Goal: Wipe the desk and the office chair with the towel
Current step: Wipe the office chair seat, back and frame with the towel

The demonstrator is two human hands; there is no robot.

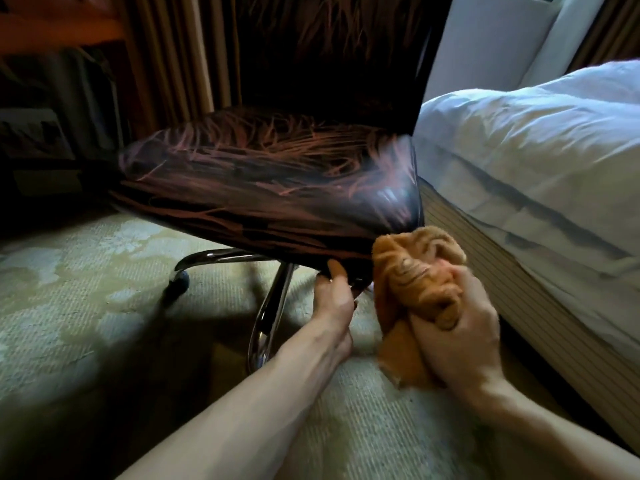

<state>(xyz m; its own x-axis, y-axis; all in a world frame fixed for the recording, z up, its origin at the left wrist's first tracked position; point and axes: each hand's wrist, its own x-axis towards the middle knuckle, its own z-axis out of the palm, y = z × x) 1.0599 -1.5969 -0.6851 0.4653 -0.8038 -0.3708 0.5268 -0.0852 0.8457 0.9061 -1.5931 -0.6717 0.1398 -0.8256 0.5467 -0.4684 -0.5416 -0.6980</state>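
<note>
Towel (420,282) — orange terry, bunched, gripped by right hand (460,327) at office chair (270,188) seat corner; left hand (334,296) grips seat's underside edge.

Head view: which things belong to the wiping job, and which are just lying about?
In the job: towel, bunched in the right hand; office chair, its seat edge held by the left hand.
Just there: bed, carpet, curtain.
</note>
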